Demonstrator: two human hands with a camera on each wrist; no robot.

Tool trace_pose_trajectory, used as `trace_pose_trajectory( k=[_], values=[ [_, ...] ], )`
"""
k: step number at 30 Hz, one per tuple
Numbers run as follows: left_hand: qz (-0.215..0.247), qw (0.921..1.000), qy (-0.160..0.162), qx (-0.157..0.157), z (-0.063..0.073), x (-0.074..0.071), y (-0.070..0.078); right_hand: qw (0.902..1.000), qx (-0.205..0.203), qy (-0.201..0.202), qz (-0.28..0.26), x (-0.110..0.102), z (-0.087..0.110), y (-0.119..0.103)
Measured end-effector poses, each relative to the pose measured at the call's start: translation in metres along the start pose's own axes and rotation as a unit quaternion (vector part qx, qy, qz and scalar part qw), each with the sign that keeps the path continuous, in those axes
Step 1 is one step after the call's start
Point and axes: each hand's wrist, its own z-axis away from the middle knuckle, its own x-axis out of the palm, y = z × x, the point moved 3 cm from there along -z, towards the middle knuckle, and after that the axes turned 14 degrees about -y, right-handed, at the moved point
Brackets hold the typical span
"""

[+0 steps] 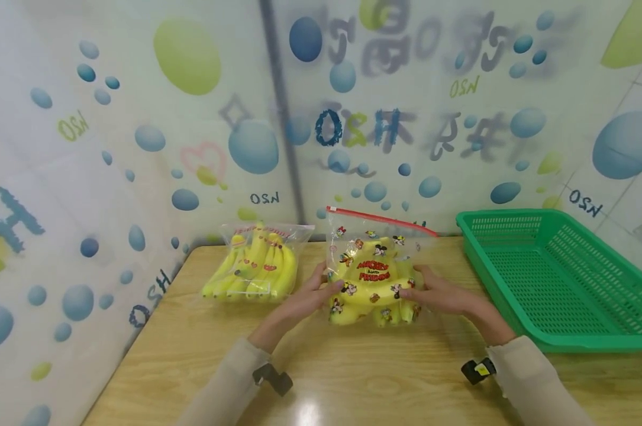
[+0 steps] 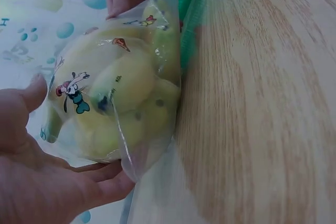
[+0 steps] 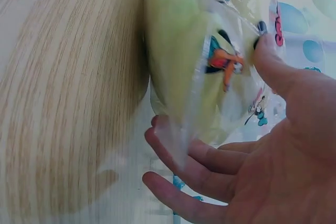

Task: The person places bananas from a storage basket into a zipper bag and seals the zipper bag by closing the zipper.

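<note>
A clear zip bag with a red slider strip and cartoon prints [image 1: 374, 278] stands upright on the wooden table, filled with yellow bananas [image 2: 126, 87]. My left hand [image 1: 316, 291] holds its left side, thumb towards the front and fingers behind. On the opposite side my right hand [image 1: 440, 291] grips the bag, its thumb [image 3: 270, 59] pressed on the printed front. The right fingers [image 3: 205, 171] reach round the bag's edge. To the left, a second clear bag of bananas [image 1: 257, 263] leans near the wall, with neither hand on it.
A green plastic basket [image 1: 512, 296] with perforated walls stands on the right of the table [image 1: 352, 378]. Behind everything hangs a pale sheet [image 1: 432, 160] printed with blue and green bubbles. Black straps [image 1: 273, 378] circle both wrists.
</note>
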Motion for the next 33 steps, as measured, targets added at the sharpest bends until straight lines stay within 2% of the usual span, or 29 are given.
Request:
trace_pose_trajectory(
  k=[9, 16, 18, 23, 25, 27, 33],
  values=[
    [0.012, 0.9998, 0.017, 0.007, -0.001, 0.001, -0.001, 0.9994, -0.007, 0.033, -0.005, -0.006, 0.002, -0.002],
    [0.020, 0.9987, 0.043, -0.018, 0.000, -0.001, -0.002, 0.9982, -0.019, 0.056, -0.010, -0.010, 0.005, -0.010],
    [0.025, 0.9983, 0.051, -0.012, 0.001, -0.002, -0.001, 0.9974, -0.030, 0.064, -0.014, -0.011, 0.006, -0.012],
    [0.012, 0.9976, 0.063, 0.028, 0.002, -0.004, 0.004, 0.9954, -0.052, 0.074, -0.032, -0.013, 0.006, -0.017],
    [0.002, 0.9977, 0.058, 0.035, 0.001, -0.003, 0.003, 0.9957, -0.053, 0.066, -0.038, -0.013, 0.006, -0.017],
    [-0.006, 0.9984, 0.050, 0.028, 0.001, -0.003, 0.002, 0.9969, -0.048, 0.047, -0.040, -0.012, 0.005, -0.016],
    [-0.025, 0.9986, 0.035, -0.029, -0.003, 0.000, -0.006, 0.9990, -0.034, -0.011, -0.026, -0.007, 0.003, -0.010]
  ],
)
